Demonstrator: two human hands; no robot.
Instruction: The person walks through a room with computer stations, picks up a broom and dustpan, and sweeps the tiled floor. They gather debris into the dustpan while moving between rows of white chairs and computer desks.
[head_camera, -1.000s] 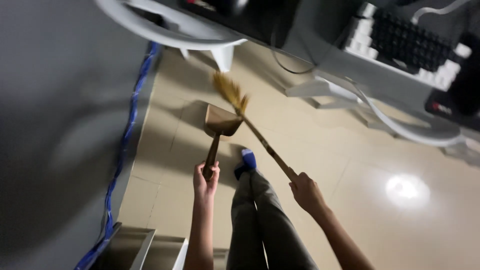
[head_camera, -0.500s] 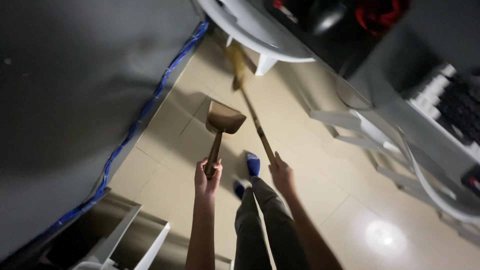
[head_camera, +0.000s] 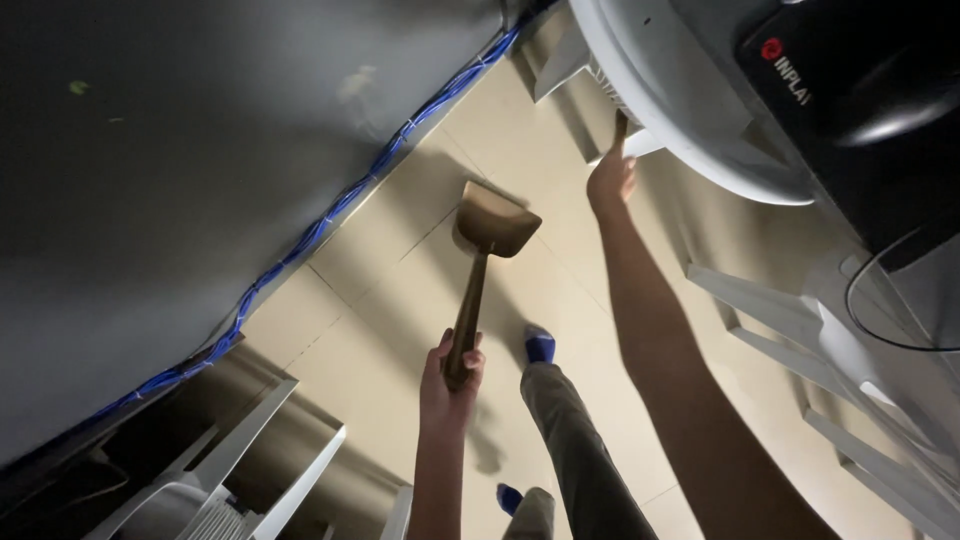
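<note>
Head view, beige tiled floor (head_camera: 400, 250), grey wall (head_camera: 180, 160), left hand (head_camera: 452, 375) gripping dustpan (head_camera: 492, 222), right hand (head_camera: 612, 178) clasping broom handle (head_camera: 621, 128)

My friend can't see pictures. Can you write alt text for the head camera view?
Seen from above, a left hand holds a brown long-handled dustpan over a beige tiled floor, while the right hand grips a thin stick reaching under a white plastic chair.

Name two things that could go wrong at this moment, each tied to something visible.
The right hand reaches far forward with the broom handle under the white plastic chair; the handle might knock it. The left hand holds the dustpan up off the tiled floor, so any dirt in it could spill.
</note>
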